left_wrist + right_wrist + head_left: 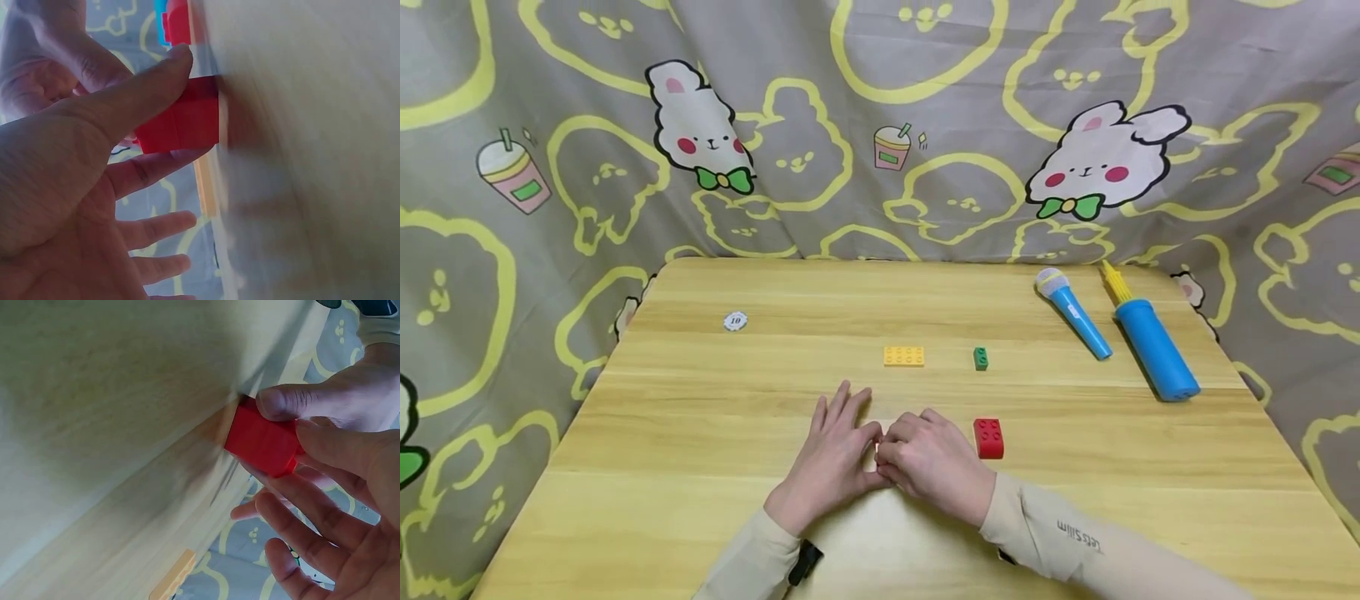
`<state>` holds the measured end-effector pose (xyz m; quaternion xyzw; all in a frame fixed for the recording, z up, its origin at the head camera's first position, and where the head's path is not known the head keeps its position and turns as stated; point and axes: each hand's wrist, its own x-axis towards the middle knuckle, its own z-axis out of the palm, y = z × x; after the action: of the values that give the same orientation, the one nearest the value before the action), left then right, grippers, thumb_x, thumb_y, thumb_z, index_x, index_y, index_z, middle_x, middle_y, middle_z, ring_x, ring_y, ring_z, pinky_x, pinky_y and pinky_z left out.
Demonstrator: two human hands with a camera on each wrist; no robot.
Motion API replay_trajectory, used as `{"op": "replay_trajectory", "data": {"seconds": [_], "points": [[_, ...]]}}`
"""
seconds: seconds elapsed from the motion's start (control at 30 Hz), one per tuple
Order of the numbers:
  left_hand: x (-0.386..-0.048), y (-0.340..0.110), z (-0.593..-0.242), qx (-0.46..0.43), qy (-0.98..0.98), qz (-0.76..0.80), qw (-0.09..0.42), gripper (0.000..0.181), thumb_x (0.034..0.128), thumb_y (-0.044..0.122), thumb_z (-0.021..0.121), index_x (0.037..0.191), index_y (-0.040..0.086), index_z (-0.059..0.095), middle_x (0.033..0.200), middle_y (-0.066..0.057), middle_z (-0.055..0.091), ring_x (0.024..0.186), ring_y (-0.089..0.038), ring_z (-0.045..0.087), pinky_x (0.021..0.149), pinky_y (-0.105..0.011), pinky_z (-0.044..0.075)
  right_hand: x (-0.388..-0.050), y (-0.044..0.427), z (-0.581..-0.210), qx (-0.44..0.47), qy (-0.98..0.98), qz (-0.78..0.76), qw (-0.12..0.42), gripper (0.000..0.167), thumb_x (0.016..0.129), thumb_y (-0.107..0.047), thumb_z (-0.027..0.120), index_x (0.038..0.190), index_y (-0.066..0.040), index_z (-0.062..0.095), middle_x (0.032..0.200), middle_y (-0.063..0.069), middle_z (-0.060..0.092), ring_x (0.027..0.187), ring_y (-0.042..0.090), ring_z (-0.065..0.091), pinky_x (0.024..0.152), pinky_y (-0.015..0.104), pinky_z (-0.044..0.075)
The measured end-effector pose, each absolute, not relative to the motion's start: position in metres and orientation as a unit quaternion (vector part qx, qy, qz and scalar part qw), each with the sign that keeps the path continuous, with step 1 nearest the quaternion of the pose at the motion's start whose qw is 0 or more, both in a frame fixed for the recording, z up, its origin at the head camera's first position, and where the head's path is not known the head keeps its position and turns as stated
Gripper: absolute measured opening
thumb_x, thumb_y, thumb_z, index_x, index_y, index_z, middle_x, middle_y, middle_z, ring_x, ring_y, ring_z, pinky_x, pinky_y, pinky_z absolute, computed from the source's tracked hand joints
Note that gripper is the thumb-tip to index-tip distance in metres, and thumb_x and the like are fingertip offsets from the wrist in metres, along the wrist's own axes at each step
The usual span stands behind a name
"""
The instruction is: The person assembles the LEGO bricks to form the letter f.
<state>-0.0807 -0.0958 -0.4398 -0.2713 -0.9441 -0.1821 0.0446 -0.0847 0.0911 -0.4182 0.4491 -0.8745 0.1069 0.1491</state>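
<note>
Both hands meet at the front middle of the table over a red block, mostly hidden from the head view. In the left wrist view the left hand [831,467] pinches the red block [181,119] between thumb and index finger, its other fingers spread. The right hand [934,462] has its thumb and fingertips at the studded side of the block [262,439], as the right wrist view shows. The block's flat side rests on or just at the tabletop. A second red block [989,439] with studs lies right of the right hand.
Behind the hands lie a yellow brick [904,357] and a small green brick [981,359]. A blue microphone [1075,315] and a blue pump [1156,350] lie at the back right, a round chip marked 10 [735,321] at the back left. A patterned curtain hangs behind the table.
</note>
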Motion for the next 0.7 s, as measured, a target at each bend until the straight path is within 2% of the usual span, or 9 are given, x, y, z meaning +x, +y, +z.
{"op": "replay_trajectory", "data": {"seconds": [0.1, 0.23, 0.33, 0.43, 0.53, 0.7], "points": [[-0.080, -0.094, -0.440, -0.267, -0.947, -0.175, 0.044, 0.041, 0.0707, 0.050, 0.084, 0.087, 0.018, 0.066, 0.143, -0.023, 0.044, 0.138, -0.051, 0.026, 0.105, -0.071, 0.023, -0.084, 0.092, -0.419, 0.451, -0.874, 0.109, 0.142, 0.010, 0.081, -0.026, 0.081, 0.078, -0.023, 0.072, 0.080, -0.009, 0.065, 0.082, 0.011, 0.060, 0.066, 0.026, 0.043], [-0.079, -0.093, -0.440, -0.261, -0.948, -0.179, 0.039, 0.041, 0.0720, 0.050, 0.084, 0.090, 0.017, 0.067, 0.143, -0.023, 0.044, 0.138, -0.050, 0.026, 0.106, -0.071, 0.022, -0.091, 0.098, -0.410, 0.464, -0.871, 0.134, 0.089, 0.007, 0.084, -0.029, 0.079, 0.086, -0.024, 0.075, 0.088, -0.011, 0.067, 0.088, 0.010, 0.061, 0.070, 0.027, 0.046], [-0.079, -0.093, -0.438, -0.256, -0.947, -0.191, 0.025, 0.046, 0.0702, 0.049, 0.085, 0.097, 0.015, 0.070, 0.145, -0.024, 0.043, 0.139, -0.050, 0.024, 0.106, -0.071, 0.020, -0.103, 0.105, -0.398, 0.465, -0.869, 0.158, 0.055, 0.015, 0.084, -0.030, 0.079, 0.095, -0.020, 0.077, 0.096, -0.008, 0.070, 0.090, 0.011, 0.063, 0.076, 0.031, 0.052], [-0.079, -0.094, -0.437, -0.250, -0.948, -0.196, 0.012, 0.049, 0.0675, 0.048, 0.087, 0.098, 0.014, 0.069, 0.146, -0.023, 0.042, 0.140, -0.050, 0.022, 0.107, -0.070, 0.018, -0.123, 0.113, -0.386, 0.443, -0.879, 0.165, 0.059, 0.023, 0.083, -0.029, 0.080, 0.101, -0.015, 0.075, 0.100, -0.002, 0.071, 0.090, 0.016, 0.066, 0.081, 0.036, 0.054], [-0.080, -0.094, -0.436, -0.245, -0.950, -0.194, 0.005, 0.046, 0.0668, 0.049, 0.087, 0.093, 0.016, 0.068, 0.147, -0.023, 0.041, 0.141, -0.049, 0.021, 0.108, -0.070, 0.017, -0.150, 0.120, -0.379, 0.402, -0.901, 0.152, 0.059, 0.028, 0.081, -0.028, 0.082, 0.103, -0.013, 0.074, 0.101, 0.002, 0.072, 0.087, 0.019, 0.067, 0.076, 0.037, 0.056], [-0.080, -0.093, -0.437, -0.241, -0.951, -0.195, -0.005, 0.045, 0.0666, 0.050, 0.086, 0.092, 0.018, 0.068, 0.149, -0.022, 0.039, 0.141, -0.049, 0.020, 0.109, -0.070, 0.015, -0.191, 0.125, -0.382, 0.349, -0.928, 0.129, 0.019, 0.035, 0.080, -0.027, 0.083, 0.111, -0.014, 0.072, 0.105, 0.005, 0.071, 0.085, 0.021, 0.067, 0.065, 0.037, 0.056]]}}
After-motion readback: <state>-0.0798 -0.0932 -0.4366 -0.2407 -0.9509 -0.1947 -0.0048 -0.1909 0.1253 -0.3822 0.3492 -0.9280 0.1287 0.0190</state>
